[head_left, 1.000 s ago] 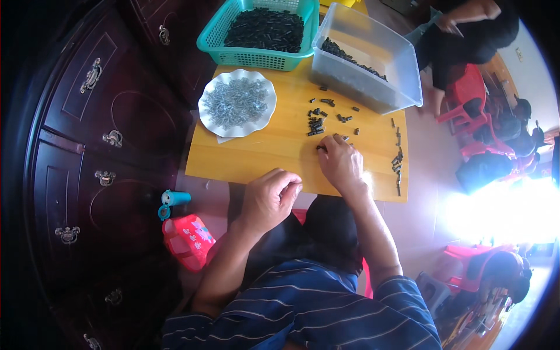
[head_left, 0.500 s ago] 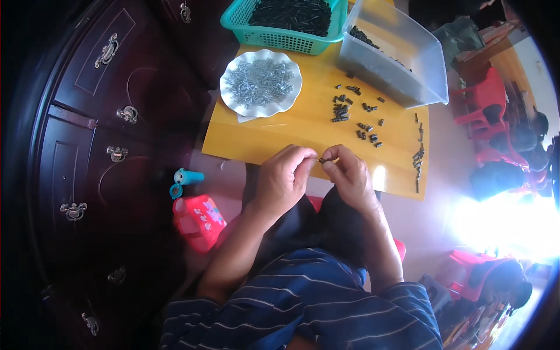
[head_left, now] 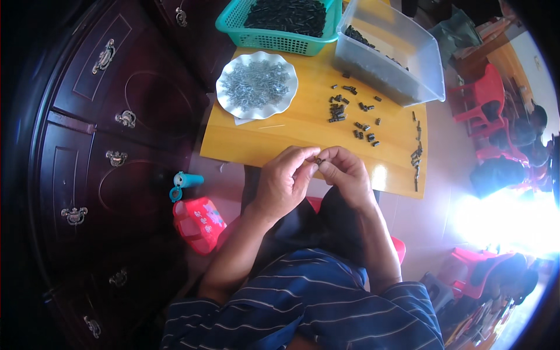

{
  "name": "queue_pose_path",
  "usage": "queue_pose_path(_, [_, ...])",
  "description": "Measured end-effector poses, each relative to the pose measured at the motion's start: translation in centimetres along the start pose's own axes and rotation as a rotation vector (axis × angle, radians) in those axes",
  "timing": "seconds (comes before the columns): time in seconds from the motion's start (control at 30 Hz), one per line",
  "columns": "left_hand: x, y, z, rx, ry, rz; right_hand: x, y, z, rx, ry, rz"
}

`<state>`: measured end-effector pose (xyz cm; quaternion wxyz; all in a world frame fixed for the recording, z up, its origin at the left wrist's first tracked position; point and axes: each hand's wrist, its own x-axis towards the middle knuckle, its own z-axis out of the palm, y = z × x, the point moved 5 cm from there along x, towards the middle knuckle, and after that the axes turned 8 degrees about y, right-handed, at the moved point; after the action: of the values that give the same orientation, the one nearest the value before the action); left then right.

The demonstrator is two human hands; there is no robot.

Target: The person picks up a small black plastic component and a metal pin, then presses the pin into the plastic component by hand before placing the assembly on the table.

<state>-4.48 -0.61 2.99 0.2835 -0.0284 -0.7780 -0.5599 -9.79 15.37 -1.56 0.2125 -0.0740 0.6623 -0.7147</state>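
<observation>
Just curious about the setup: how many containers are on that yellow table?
3: a white plate of metal bits at left, a green basket behind it, a clear tub at right. None look hidden.

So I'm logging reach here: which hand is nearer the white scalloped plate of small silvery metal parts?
Left. The left hand sits below the white scalloped plate; the right hand is farther to its right.

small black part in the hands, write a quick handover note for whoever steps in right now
Left hand and right hand: fingertips meet on one small black part at the near edge of the yellow table.
White plate holds small metal pieces; loose black parts lie mid-table; green basket and clear bin hold more.
Done: cannot tell.
Left: loose parts remain.
</observation>
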Motion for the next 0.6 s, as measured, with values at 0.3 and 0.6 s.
queue_pose_path(0.3, [-0.1,-0.6,0.0,-0.203,-0.089,-0.091,0.0,0.5,0.1,0.253,-0.041,0.045])
queue_pose_path(0.6, [0.0,-0.8,0.3,-0.299,-0.049,-0.057,-0.1,-1.4,0.5,0.240,-0.046,-0.002])
